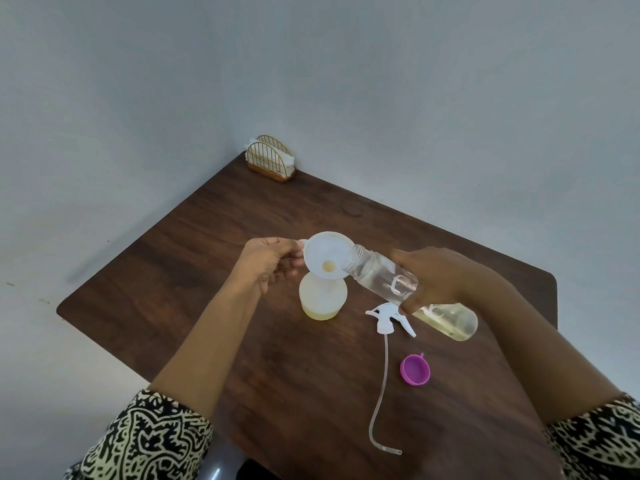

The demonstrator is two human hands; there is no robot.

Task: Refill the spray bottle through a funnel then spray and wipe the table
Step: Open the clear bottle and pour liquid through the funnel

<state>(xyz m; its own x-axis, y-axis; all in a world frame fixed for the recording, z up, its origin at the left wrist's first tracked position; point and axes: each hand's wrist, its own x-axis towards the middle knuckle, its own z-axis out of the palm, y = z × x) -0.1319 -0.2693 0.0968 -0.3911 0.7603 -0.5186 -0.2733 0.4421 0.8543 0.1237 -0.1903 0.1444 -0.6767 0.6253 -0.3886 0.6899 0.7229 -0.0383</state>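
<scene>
Refill under way. Spray bottle (322, 299) upright mid-counter (194, 244), funnel (325, 252) seated in neck, little yellowish liquid inside. Left hand (272, 263) pinches funnel tab. Right hand (440, 278) grips tilted refill bottle (381, 273), mouth at funnel rim. Spray head (388, 317) lies detached alongside. Refitting, spraying, wiping outstanding.

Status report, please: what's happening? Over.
Left hand pinches funnel on spray bottle. Right hand tips clear bottle at funnel rim. Sprayer head lies aside.

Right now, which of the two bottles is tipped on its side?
The long clear bottle in the right hand, mouth at the funnel; the squat spray bottle stands upright.
</scene>
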